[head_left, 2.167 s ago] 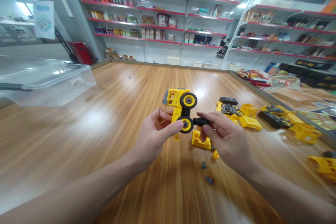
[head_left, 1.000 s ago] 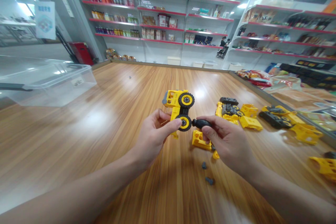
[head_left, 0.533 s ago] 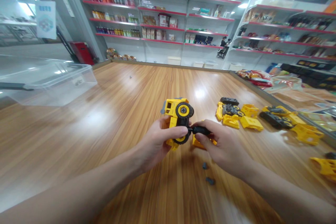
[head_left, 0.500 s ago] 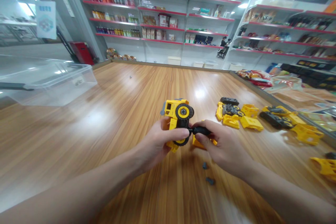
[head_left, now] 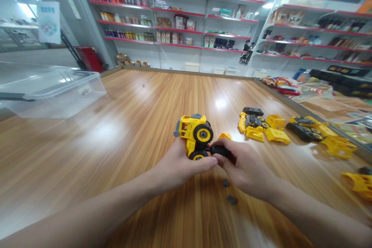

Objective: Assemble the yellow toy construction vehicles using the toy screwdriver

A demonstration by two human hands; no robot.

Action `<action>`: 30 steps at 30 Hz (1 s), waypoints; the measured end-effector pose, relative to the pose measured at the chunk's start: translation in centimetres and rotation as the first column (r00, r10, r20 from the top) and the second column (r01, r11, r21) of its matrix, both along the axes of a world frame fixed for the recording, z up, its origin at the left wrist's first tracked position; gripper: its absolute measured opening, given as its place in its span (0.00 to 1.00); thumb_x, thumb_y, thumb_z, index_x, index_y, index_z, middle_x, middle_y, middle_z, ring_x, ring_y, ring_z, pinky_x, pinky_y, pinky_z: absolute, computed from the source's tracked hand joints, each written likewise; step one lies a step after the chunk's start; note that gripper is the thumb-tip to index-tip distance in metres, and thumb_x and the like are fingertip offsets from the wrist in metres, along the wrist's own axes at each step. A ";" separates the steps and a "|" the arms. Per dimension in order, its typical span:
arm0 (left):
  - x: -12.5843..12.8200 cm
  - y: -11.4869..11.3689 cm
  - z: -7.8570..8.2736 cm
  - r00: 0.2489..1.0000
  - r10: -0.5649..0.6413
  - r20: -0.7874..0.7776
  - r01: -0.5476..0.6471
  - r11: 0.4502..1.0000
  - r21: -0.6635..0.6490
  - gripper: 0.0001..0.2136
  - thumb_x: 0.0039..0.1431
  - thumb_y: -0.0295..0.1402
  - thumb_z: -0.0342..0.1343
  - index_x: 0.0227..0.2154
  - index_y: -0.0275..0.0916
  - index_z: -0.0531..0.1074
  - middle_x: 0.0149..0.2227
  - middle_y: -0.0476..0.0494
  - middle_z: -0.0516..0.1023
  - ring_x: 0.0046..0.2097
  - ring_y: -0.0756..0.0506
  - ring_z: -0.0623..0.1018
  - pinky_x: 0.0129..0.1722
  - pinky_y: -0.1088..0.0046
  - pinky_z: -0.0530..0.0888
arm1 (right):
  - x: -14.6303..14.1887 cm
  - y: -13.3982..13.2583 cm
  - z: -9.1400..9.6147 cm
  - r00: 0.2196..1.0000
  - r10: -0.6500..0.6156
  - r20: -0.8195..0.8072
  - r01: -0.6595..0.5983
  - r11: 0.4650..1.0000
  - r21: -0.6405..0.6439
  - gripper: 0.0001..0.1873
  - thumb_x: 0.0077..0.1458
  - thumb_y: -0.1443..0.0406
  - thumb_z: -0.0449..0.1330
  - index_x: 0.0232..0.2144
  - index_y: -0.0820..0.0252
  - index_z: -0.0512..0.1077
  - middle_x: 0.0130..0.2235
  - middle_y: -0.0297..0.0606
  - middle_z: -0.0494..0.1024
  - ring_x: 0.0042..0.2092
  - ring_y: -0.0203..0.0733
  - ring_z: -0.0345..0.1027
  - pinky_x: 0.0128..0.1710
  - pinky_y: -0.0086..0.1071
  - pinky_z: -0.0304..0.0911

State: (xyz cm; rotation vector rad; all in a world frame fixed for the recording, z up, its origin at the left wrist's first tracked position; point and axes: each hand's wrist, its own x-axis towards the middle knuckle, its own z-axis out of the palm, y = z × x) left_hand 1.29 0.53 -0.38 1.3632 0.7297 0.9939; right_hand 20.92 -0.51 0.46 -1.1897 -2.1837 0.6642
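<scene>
Head view: left hand [head_left: 180,162], grip closed round yellow toy truck [head_left: 193,130], at 12 o'clock over the worktop [head_left: 87,143]. Right hand [head_left: 244,166], grip pinching black toy screwdriver [head_left: 221,150] against lower wheel [head_left: 198,155]; upper wheel [head_left: 202,133] mounted. Yellow shells [head_left: 276,135] and black chassis parts [head_left: 302,132] lie loose at 2 o'clock, grey screws [head_left: 231,200] at 5.

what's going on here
A person stands at a wooden table. Their left hand grips a yellow toy construction vehicle, and their right hand holds a black toy screwdriver up to its lower wheel. Loose yellow parts and grey screws lie nearby.
</scene>
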 end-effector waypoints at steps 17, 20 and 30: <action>0.2 -0.2 0.3 1.000 0.022 -0.008 -0.022 1.000 0.019 0.11 0.50 0.32 0.65 0.37 0.39 0.74 0.35 0.45 0.77 0.37 0.45 0.76 0.38 0.70 0.74 | -0.1 -0.2 -0.2 0.999 -0.009 0.041 0.010 1.000 -0.027 0.10 0.64 0.60 0.52 0.36 0.59 0.70 0.29 0.37 0.75 0.29 0.40 0.67 0.28 0.33 0.59; 0.2 -0.2 0.5 1.000 0.024 -0.012 -0.024 1.000 0.003 0.11 0.50 0.31 0.65 0.37 0.39 0.74 0.34 0.46 0.76 0.36 0.46 0.76 0.37 0.72 0.74 | -0.1 -0.3 -0.2 0.999 -0.014 0.051 0.015 0.999 -0.033 0.11 0.64 0.60 0.52 0.36 0.59 0.70 0.29 0.37 0.74 0.29 0.40 0.66 0.28 0.33 0.57; 0.2 -0.3 0.4 1.000 0.019 0.014 -0.019 1.000 -0.019 0.12 0.50 0.31 0.66 0.38 0.39 0.74 0.35 0.46 0.77 0.37 0.47 0.76 0.37 0.73 0.73 | -0.2 -0.3 0.0 0.998 0.003 0.057 0.001 0.997 -0.073 0.15 0.65 0.57 0.50 0.33 0.60 0.69 0.26 0.33 0.70 0.26 0.37 0.62 0.26 0.32 0.52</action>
